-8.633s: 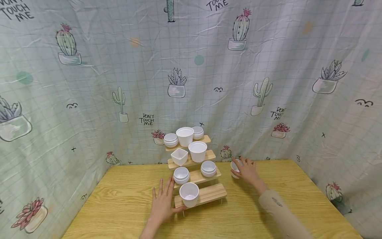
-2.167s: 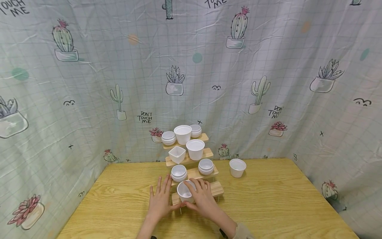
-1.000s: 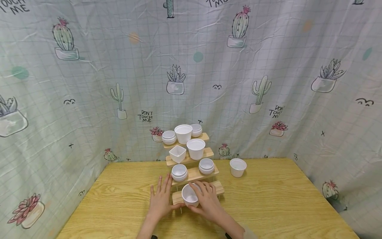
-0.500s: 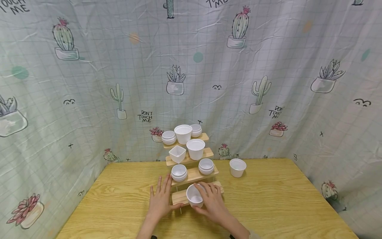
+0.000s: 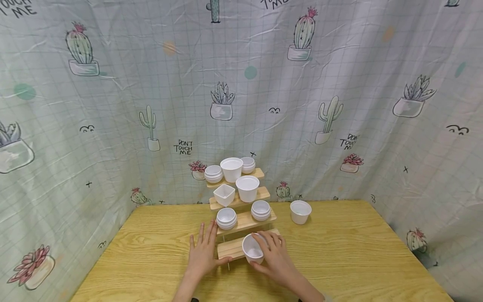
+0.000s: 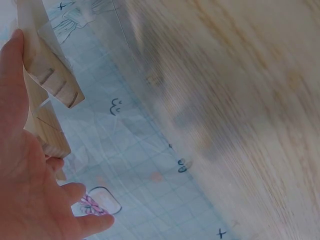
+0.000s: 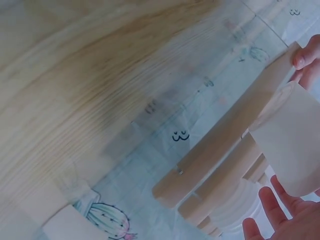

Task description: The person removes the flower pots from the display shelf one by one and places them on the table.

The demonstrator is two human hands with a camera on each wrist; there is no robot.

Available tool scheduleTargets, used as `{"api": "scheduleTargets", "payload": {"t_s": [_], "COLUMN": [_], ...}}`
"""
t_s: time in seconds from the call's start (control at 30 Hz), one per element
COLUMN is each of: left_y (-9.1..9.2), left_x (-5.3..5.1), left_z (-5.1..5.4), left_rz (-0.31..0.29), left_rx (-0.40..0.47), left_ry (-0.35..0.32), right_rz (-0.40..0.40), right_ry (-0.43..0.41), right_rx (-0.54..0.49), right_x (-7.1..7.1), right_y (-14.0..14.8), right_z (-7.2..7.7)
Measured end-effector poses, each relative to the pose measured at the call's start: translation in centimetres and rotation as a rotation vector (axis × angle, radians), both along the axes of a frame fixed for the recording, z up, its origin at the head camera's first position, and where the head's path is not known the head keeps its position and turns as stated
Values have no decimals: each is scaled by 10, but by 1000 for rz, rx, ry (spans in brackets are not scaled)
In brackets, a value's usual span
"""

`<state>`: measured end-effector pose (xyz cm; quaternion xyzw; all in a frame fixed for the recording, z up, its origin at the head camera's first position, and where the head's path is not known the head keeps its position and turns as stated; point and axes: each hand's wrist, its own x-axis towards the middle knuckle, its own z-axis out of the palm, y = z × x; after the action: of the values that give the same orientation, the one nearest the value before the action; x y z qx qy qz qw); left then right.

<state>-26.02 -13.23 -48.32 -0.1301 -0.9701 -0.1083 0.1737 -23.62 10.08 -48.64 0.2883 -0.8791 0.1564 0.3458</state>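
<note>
A stepped wooden plant stand (image 5: 232,248) with four-tier planks holds white pots. On its lowest plank is a round white flower pot (image 5: 252,248), right of the plank's middle. My right hand (image 5: 277,260) holds that pot, thumb at the near side and fingers at the far rim; the right wrist view shows the pot (image 7: 292,145) beside my fingers. My left hand (image 5: 203,253) lies against the stand's left side with fingers spread, its thumb at the lowest plank's end. In the left wrist view, the plank ends (image 6: 55,85) sit by my left fingers.
Higher planks bear small ribbed pots (image 5: 226,219), a square pot (image 5: 224,195) and larger round pots (image 5: 247,189). One more white pot (image 5: 300,212) stands on the wooden table (image 5: 351,243), right of the stand. A cactus-print curtain (image 5: 181,105) hangs behind.
My right hand left the pot on the table at right and took hold of the lowest plank's pot, which has slid from the plank's left end rightward. My left hand stays at the stand.
</note>
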Motion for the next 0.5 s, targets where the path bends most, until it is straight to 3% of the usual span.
{"api": "scheduleTargets", "payload": {"t_s": [0.23,0.5], "left_y": [0,0], "left_x": [0,0], "left_z": [0,0], "left_rz": [2,3], "left_rx": [1,3], "left_ry": [-14,-25], "right_rz": [-17,-7], "right_ry": [58,63], "right_rx": [21,35], "right_x": [0,1], "right_y": [9,22], "right_z": [-2,-5]}}
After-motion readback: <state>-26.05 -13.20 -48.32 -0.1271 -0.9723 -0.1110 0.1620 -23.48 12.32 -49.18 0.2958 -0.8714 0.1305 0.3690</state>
